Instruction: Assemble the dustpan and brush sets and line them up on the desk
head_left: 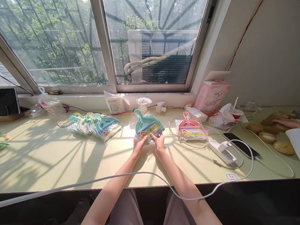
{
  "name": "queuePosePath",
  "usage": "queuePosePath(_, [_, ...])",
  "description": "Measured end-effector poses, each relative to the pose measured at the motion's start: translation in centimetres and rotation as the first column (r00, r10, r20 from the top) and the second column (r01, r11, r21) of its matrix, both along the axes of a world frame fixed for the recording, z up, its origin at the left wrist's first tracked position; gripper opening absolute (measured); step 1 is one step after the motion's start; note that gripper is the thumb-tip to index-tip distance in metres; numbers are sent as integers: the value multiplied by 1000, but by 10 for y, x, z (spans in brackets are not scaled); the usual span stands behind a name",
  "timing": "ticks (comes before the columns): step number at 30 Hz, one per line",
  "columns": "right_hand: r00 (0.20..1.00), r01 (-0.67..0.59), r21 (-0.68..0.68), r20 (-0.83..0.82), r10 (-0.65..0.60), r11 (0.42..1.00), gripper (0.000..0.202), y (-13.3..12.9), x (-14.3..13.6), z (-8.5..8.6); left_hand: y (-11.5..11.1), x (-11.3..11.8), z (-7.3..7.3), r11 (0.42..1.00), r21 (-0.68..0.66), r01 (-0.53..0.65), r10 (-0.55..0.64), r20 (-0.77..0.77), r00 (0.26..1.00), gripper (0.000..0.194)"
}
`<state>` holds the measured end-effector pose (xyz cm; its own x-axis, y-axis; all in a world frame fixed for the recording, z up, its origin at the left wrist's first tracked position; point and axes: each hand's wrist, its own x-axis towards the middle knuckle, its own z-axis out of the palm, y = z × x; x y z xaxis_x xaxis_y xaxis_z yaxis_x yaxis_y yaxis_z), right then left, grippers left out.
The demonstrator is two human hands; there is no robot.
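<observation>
A teal dustpan and brush set [149, 124] with a printed label is held above the middle of the table. My left hand [139, 144] grips its lower left edge, and my right hand [158, 142] grips the lower right edge. Several wrapped teal and green sets [106, 127] lie overlapping to the left. To the right lies a pink dustpan set [191, 127] in clear wrap. Some clear plastic shows on the table just below my hands.
On the right of the table [92, 172] are a power strip [222, 152], a phone [242, 144] and a pink box [213, 95]. A white cable [144, 173] crosses over both forearms. A tablet [0, 102] stands far left. Windows rise behind.
</observation>
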<state>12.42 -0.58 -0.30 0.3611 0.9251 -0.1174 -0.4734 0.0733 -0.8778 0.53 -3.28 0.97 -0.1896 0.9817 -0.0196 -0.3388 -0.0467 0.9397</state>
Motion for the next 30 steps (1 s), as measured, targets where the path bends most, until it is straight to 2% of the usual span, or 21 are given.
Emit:
queuePosePath(10, [999, 39, 22, -5, -39, 999, 60, 1, 3, -2, 2, -6, -2, 982, -39, 182, -180, 42, 983, 67])
queuePosePath(15, [997, 70, 2, -21, -70, 998, 55, 1, 4, -2, 4, -10, -6, 964, 22, 263, -264, 70, 962, 57])
queuePosePath(18, [998, 60, -3, 24, -60, 998, 50, 1, 5, -3, 5, -12, -6, 965, 7, 261, -261, 47, 964, 56])
queuePosePath(24, [997, -49, -3, 60, 49, 999, 39, 5, 6, 0, 8, -15, -1, 976, -56, 211, -211, 1, 977, 68])
queuePosePath(28, [989, -141, 21, 51, 140, 990, 35, 8, 14, 10, 10, -22, 9, 987, -74, 141, -142, -14, 990, 63])
queuePosePath(30, [990, -99, 22, 104, 96, 995, 26, 8, 24, 17, 12, -30, 17, 993, -79, 82, -81, 21, 997, 55])
